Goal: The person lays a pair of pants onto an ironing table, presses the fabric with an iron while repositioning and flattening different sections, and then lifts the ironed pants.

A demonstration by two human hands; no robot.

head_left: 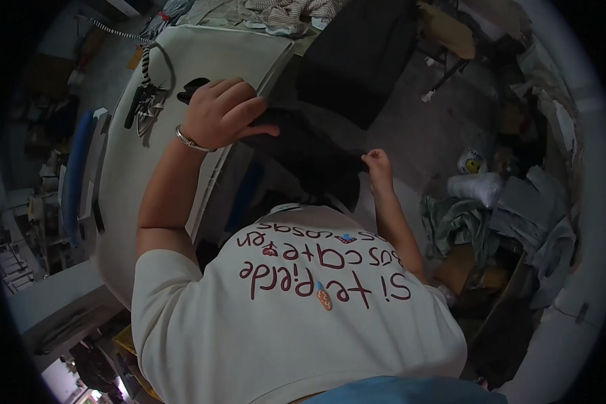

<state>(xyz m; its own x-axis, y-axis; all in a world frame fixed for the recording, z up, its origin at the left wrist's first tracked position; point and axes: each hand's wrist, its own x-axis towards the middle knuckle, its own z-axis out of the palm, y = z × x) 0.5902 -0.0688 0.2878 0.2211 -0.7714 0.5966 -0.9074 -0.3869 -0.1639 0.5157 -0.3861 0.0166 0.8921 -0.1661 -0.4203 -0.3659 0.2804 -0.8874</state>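
Note:
Black cloth (296,145) stretches between my two hands, in front of my body and beside the table edge. My left hand (225,111), with a bracelet on its wrist, is raised over the table edge, its fingers curled around the cloth and its thumb stuck out. A black looped piece (194,89) shows just left of its knuckles; I cannot make out whether it is part of the cloth. My right hand (378,165) pinches the cloth's right end between thumb and fingertips. The cloth's lower part hangs in shadow.
A pale table (141,195) runs along the left, with metal tools (148,111) and a striped coiled cord (118,32) on it. A large dark panel (357,64) stands ahead. Piled grey-green cloth (539,209) and a white bundle (476,188) lie on the right.

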